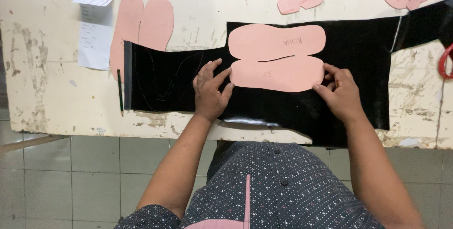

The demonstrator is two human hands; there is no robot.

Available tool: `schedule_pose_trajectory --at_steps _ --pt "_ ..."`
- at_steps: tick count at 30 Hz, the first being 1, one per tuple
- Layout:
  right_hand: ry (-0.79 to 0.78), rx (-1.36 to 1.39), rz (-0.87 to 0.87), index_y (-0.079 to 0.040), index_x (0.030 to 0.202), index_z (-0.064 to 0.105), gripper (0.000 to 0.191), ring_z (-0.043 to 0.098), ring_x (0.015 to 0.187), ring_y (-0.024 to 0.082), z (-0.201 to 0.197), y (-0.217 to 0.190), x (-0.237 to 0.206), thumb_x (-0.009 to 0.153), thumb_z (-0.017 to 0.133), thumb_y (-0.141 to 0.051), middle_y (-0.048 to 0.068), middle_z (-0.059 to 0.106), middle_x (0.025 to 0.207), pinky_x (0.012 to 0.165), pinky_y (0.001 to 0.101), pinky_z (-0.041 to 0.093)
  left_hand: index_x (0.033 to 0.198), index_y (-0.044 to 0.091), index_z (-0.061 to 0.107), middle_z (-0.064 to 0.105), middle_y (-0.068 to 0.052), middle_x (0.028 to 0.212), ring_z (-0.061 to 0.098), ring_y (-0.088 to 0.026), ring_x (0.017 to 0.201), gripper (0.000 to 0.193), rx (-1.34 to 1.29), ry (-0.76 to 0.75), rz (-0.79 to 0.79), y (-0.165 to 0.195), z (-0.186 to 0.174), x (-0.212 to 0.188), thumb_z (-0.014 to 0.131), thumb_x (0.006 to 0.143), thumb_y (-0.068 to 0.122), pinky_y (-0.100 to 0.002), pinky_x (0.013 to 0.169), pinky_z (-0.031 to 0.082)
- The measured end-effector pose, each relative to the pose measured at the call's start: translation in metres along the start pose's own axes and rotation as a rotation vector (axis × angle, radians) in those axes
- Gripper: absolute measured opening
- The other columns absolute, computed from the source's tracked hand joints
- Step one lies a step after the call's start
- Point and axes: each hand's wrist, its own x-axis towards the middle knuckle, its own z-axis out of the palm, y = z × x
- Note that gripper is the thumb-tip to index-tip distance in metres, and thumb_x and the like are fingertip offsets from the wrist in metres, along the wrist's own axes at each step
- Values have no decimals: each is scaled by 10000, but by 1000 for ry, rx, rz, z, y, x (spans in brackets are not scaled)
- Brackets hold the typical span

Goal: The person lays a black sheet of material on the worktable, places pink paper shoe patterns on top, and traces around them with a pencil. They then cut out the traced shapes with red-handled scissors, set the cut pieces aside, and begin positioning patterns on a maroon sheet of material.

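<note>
On the black sheet [264, 101] that covers the worn table [56, 101], left of the pink sole patterns, a pencil [120, 91] lies along its edge. Left hand [210, 89] rests open, fingertips pressing the lower pink pattern [276, 74] at its left end, with a second pattern [276, 41] touching just above. Right hand [339, 92] pinches that lower pattern's right end; it looks thin, light, stiffish card that'll slide on the glossy sheet, so hold it at the ends.
</note>
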Motion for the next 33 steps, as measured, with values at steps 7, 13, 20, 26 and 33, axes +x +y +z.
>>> schedule_pose_trajectory --at_steps 7,13,20,26,33 --pt "-35 -32 46 -59 1397 642 602 510 742 80 -5 -7 1 821 811 -104 29 548 1080 740 240 497 1273 174 720 489 -74 1517 351 -317 1479 395 12 -22 -18 1 -1 1 752 886 246 -561 1199 215" --pt "-19 -18 36 -71 1405 644 582 505 748 81 -3 -5 1 844 796 -112 25 554 1085 748 237 495 1279 159 715 488 -77 1512 352 -318 1477 405 18 -18 -18 3 0 1 744 883 241 -559 1203 212" --pt "-17 -17 3 -73 1401 643 581 511 748 89 -4 -1 1 841 794 -115 28 559 1075 749 242 491 1260 155 726 492 -85 1510 357 -321 1476 404 23 -16 -12 3 -1 1 754 868 244 -552 1196 219" --pt "-9 -34 -5 -79 1411 640 587 529 762 95 -3 3 2 844 789 -113 34 568 1071 761 248 499 1238 162 736 496 -79 1504 361 -320 1472 389 18 -12 -14 3 0 0 765 860 250 -552 1197 219" --pt "-20 -30 -2 -83 1421 638 579 538 763 101 -3 3 3 860 778 -121 37 566 1078 767 259 507 1220 157 744 504 -80 1501 375 -321 1466 379 3 9 11 3 -3 -1 776 852 243 -549 1196 233"
